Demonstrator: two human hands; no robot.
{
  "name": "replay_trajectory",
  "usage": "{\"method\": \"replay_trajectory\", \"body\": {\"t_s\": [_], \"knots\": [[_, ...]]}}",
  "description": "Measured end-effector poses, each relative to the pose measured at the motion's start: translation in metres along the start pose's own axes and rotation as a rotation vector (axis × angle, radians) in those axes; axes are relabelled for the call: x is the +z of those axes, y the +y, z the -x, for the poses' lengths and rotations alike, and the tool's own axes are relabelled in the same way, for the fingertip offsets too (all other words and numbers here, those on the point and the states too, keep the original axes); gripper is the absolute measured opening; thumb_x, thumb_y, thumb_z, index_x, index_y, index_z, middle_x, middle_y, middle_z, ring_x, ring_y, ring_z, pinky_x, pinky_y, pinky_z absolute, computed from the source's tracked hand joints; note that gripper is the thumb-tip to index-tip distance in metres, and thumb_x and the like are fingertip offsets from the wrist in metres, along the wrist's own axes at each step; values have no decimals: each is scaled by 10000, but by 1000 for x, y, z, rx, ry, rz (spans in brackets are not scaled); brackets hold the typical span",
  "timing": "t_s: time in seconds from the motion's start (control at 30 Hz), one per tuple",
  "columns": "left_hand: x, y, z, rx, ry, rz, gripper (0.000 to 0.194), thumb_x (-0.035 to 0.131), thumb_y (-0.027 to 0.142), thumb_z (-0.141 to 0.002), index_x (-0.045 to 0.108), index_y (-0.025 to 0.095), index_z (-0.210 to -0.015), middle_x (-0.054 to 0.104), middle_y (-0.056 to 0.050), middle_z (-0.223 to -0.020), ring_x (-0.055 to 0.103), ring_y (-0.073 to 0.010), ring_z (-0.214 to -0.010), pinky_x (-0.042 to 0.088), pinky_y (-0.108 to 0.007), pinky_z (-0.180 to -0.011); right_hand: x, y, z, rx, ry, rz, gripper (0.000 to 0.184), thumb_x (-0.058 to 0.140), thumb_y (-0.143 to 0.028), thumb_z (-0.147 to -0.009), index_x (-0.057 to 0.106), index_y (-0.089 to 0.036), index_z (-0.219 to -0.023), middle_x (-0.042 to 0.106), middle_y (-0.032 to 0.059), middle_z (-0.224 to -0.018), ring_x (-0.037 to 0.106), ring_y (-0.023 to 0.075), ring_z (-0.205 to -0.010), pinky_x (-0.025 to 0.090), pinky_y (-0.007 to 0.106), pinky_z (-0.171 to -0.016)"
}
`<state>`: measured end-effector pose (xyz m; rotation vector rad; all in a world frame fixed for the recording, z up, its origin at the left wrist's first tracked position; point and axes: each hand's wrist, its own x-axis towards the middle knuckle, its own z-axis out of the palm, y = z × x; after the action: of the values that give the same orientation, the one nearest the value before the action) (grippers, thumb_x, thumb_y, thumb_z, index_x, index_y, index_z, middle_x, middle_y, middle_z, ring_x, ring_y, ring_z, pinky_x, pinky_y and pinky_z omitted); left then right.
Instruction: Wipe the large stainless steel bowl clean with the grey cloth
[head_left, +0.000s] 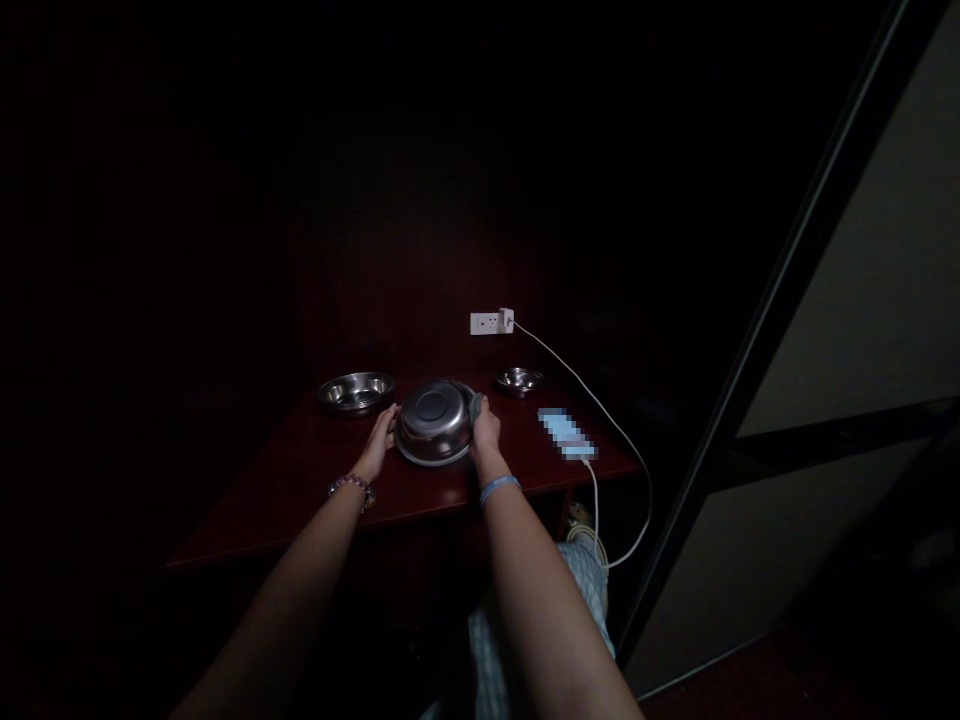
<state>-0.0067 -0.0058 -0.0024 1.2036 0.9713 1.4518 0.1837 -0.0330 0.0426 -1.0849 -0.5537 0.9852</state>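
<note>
A shiny metal bowl point(433, 420) is upside down over the dark red desk, its round base facing up. At its left rim is my left hand point(379, 440), fingers curled against the edge and gripping it. My right hand point(486, 432) is closed on a small grey cloth point(475, 405), pressed to the bowl's right side. Part of the cloth is hidden by the fingers. Whether the bowl's rim rests fully on the desk I cannot tell.
Shallow metal bowls point(355, 393) stand at the back left of the desk point(277, 500), and a smaller metal bowl point(519, 381) at the back right. A phone point(566, 433) lies at right, its white cable point(577, 372) running to a wall socket point(484, 323). A cabinet door point(847, 350) borders the right.
</note>
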Motion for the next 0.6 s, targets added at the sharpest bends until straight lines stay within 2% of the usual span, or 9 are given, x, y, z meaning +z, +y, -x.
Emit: {"method": "replay_trajectory", "body": {"t_s": [0.13, 0.23, 0.37, 0.47, 0.6], "knots": [[2, 6, 5, -66, -33, 0, 677, 561, 686, -761, 570, 174, -1204, 710, -84, -903, 635, -149, -595, 456, -271, -590, -1, -2, -1, -86, 75, -50, 412, 470, -491, -895, 693, -151, -832, 763, 145, -986, 709, 217, -884, 532, 263, -716], [2, 8, 5, -70, -47, -27, 688, 557, 697, -758, 580, 160, -1187, 696, -67, -859, 629, -140, -568, 461, -273, -598, -2, -3, -1, -103, 101, -60, 468, 416, -495, -916, 702, -125, -903, 749, 161, -1061, 708, 213, -939, 530, 256, -757], [3, 8, 6, -67, -62, -44, 698, 565, 694, -758, 601, 146, -1189, 710, -83, -890, 653, -153, -606, 487, -292, -646, -1, -2, 2, -117, 132, -93, 518, 399, -506, -930, 705, -93, -993, 742, 165, -1085, 702, 209, -965, 526, 251, -776], [2, 6, 5, -83, -59, -47, 692, 569, 675, -777, 604, 147, -1223, 732, -118, -968, 683, -180, -676, 515, -317, -698, 3, -2, 9, -149, 70, -54, 524, 387, -509, -945, 705, -96, -996, 745, 162, -1070, 696, 217, -956, 515, 264, -790], [2, 4, 4, -68, 15, -21, 668, 597, 641, -796, 575, 232, -1323, 684, -130, -1244, 698, -260, -987, 533, -386, -866, 11, 0, 20, -230, -55, 50, 517, 448, -554, -925, 714, -110, -917, 758, 144, -992, 684, 218, -925, 490, 269, -819]]}}
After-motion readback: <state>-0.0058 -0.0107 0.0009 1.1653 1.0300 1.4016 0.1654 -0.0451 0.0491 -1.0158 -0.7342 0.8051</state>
